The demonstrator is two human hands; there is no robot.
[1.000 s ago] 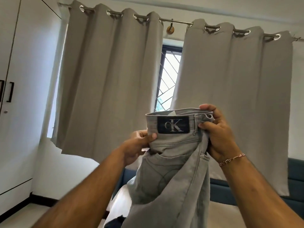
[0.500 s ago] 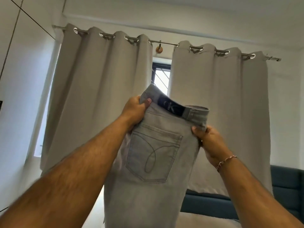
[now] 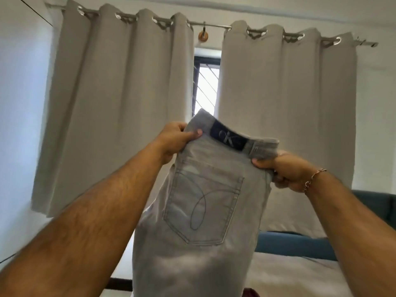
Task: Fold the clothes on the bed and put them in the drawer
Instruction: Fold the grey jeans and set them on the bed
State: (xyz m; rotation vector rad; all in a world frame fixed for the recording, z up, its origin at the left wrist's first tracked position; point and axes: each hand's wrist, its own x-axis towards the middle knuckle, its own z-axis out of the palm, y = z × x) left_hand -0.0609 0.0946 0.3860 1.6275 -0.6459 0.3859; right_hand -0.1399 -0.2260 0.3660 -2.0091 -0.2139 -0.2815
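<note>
The left hand (image 3: 173, 139) has its thumb laid across the front of the waistband and its fingers curled behind, pinching the left end of the light grey jeans (image 3: 199, 211); the right hand (image 3: 285, 170) grips the right end of the same waistband, thumb on the near side and the other fingers bunched round the folded cloth below it. Between the two hands the waistband runs on a slant, higher at the left, with a dark label (image 3: 228, 138) sewn on it and a belt loop just to the label's right. Below hangs the seat of the jeans with one back pocket (image 3: 203, 211) facing the camera, stitched with a looping line; the legs drop out of the bottom of the view. A thin chain bracelet (image 3: 315, 179) sits on the right wrist. The jeans are held up in the air over the bed (image 3: 300, 273), whose pale cover shows at lower right with a dark blue headboard (image 3: 295, 243) behind it. Farther back hang two beige curtains (image 3: 120, 93) on a metal rod (image 3: 211, 25), parted over a barred window (image 3: 206, 86)
</note>
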